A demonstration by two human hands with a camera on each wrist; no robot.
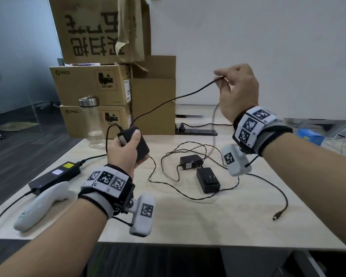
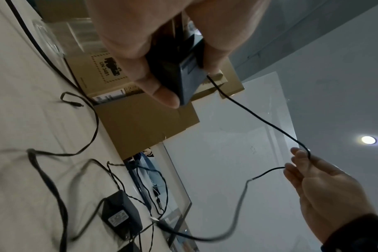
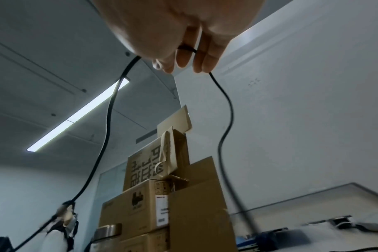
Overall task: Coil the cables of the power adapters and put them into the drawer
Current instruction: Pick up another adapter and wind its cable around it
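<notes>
My left hand point(image 1: 128, 149) grips a black power adapter point(image 1: 142, 145) held above the table; the left wrist view shows thumb and fingers clamping that adapter point(image 2: 184, 75). Its thin black cable point(image 1: 174, 98) rises to my right hand point(image 1: 222, 81), which pinches it high at the right. In the right wrist view the cable point(image 3: 107, 133) loops over the right hand's fingers point(image 3: 205, 56), and the far part hangs down blurred. Two more black adapters point(image 1: 190, 161) point(image 1: 208, 179) lie on the table amid tangled cables, with a barrel plug point(image 1: 276, 218) near the front right.
Stacked cardboard boxes point(image 1: 100, 84) and a glass bottle point(image 1: 92, 120) stand at the back left. A power strip point(image 1: 196, 131) lies behind the adapters. At the left sit a large black power brick point(image 1: 56, 176) and a white controller point(image 1: 40, 206). The light wooden table point(image 1: 218, 222) ends near me.
</notes>
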